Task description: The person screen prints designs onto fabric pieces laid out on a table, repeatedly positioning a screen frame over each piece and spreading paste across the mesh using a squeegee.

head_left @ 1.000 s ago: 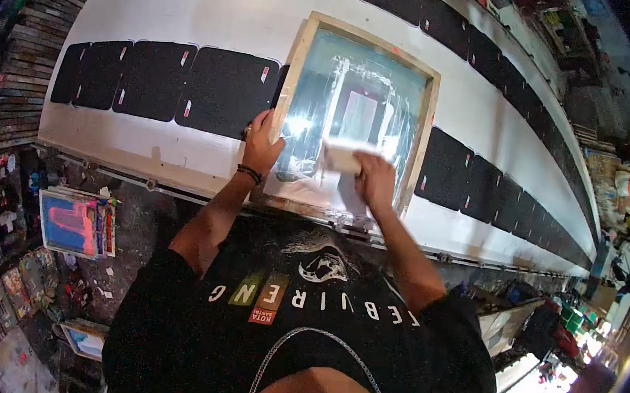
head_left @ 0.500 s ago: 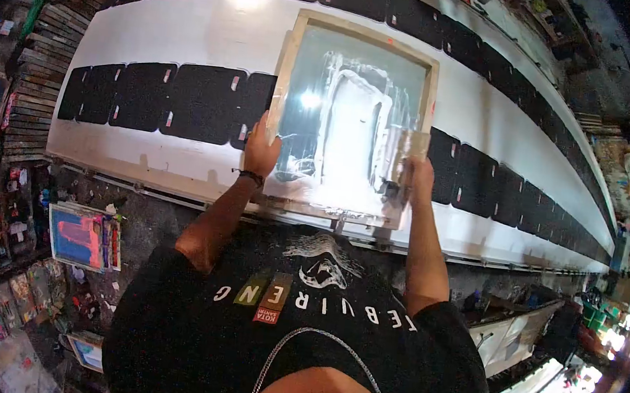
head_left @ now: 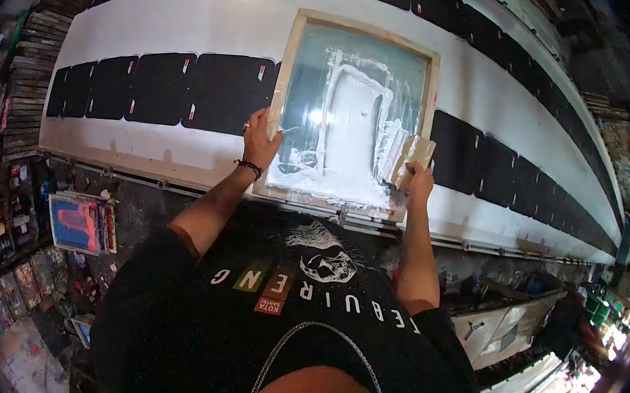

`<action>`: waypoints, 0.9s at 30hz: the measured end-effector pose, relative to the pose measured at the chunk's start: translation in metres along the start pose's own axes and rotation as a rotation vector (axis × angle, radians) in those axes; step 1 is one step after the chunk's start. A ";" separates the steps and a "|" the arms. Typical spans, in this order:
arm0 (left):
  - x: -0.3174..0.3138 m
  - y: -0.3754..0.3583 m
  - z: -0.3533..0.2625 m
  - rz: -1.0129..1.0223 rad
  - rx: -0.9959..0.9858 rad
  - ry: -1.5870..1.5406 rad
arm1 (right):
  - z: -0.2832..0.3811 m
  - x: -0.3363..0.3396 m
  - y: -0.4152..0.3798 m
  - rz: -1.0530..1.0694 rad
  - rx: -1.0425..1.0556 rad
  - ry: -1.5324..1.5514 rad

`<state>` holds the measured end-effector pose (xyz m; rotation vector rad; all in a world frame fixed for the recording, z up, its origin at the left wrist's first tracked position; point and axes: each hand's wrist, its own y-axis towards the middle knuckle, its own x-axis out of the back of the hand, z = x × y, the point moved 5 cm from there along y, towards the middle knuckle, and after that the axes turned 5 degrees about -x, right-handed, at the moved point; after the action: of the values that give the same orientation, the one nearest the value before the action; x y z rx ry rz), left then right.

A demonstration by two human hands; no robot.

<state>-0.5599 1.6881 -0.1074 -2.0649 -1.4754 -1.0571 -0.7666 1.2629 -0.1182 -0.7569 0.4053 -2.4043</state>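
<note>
A wooden-framed printing screen (head_left: 431, 94) lies over the middle of the row of black panels, with thick white ink (head_left: 357, 124) smeared on its mesh. My left hand (head_left: 261, 143) is closed around the frame's left side, near its lower corner. At the lower right of the mesh, my right hand (head_left: 420, 183) grips a squeegee (head_left: 416, 152) with a wooden handle. White ink coats the squeegee's left side, and it leans at an angle inside the frame. Whatever is directly beneath the screen is hidden by ink and mesh.
The long white table (head_left: 171, 28) carries two rows of black panels (head_left: 230, 88) with small labels. Framed screens (head_left: 82, 224) stand at the lower left, beside a crowded rack (head_left: 2, 213). A cabinet (head_left: 505, 328) is behind me on the right.
Against the black panels, the screen is a little further left. My right hand has tilted the squeegee, showing its inked side. My left hand keeps its hold on the frame.
</note>
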 end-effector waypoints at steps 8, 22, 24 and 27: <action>0.011 0.126 -0.103 0.003 -0.376 -0.113 | 0.122 -0.084 0.002 -0.042 0.967 -0.562; -0.033 -0.007 -0.116 0.191 -0.567 -0.290 | 0.084 -0.102 -0.126 0.341 0.972 -0.953; -0.024 -0.030 -0.122 0.317 -0.460 -0.325 | 0.074 -0.091 -0.147 0.404 0.894 -0.951; -0.034 -0.026 -0.069 0.037 -0.436 -0.284 | 0.083 -0.083 -0.145 0.418 0.955 -0.862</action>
<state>-0.6133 1.6285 -0.0918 -2.6276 -1.4193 -1.1942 -0.7242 1.4180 -0.0242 -0.9870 -0.7939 -1.4006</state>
